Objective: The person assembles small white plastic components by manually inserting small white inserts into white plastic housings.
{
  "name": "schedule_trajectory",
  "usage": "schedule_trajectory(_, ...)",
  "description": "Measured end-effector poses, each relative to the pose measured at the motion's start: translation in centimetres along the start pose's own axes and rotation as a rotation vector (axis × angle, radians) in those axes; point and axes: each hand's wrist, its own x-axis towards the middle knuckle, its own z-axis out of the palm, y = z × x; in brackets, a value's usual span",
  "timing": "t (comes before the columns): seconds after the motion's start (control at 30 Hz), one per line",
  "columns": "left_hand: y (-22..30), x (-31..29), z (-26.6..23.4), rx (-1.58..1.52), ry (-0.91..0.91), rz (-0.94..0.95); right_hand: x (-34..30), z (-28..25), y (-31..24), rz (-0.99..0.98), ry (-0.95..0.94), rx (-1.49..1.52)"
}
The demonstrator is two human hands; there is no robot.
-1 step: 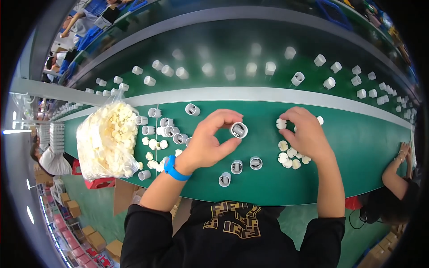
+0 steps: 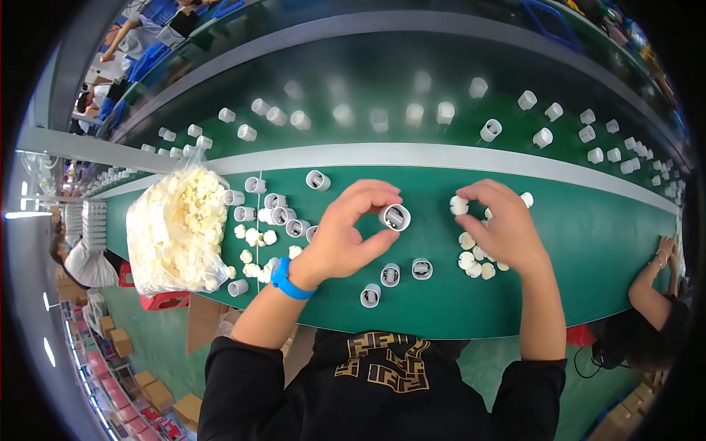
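My left hand [image 2: 351,234], a blue band on its wrist, grips a white plastic cup [image 2: 396,217] between thumb and fingers. The cup's open end faces up and shows a grey metallic part inside. To the right, my right hand [image 2: 504,222] pinches a small round white cap [image 2: 459,205] between thumb and fingertips, apart from the cup. Below that hand lies a cluster of similar off-white caps [image 2: 473,262]. Nearer to me stand three more cups with grey parts inside, one of them a cup [image 2: 422,269] between my two hands.
A clear bag of off-white caps [image 2: 180,228] sits at the table's left. Several filled cups [image 2: 282,215] and loose caps [image 2: 253,237] lie beside it. Beyond a grey rail [image 2: 441,153], many white cups [image 2: 491,130] stand on a dark green belt. A co-worker's arm [image 2: 649,275] rests at far right.
My right hand has moved slightly left with the cap, toward the cup. The cup in my left hand has shifted and tilted a little.
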Motion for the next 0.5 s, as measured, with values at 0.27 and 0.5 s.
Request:
schedule_trajectory(0.27, 0.5, -1.2, 0.7, -0.088, -0.084, 0.048, 0.0, 0.8, -6.6, -0.386, 0.049, 0.141)
schedule_trajectory(0.5, 1.3, -1.2, 0.8, -0.083, -0.124, 0.044, -0.7, 1.0, -6.7, -0.375, 0.015, 0.088)
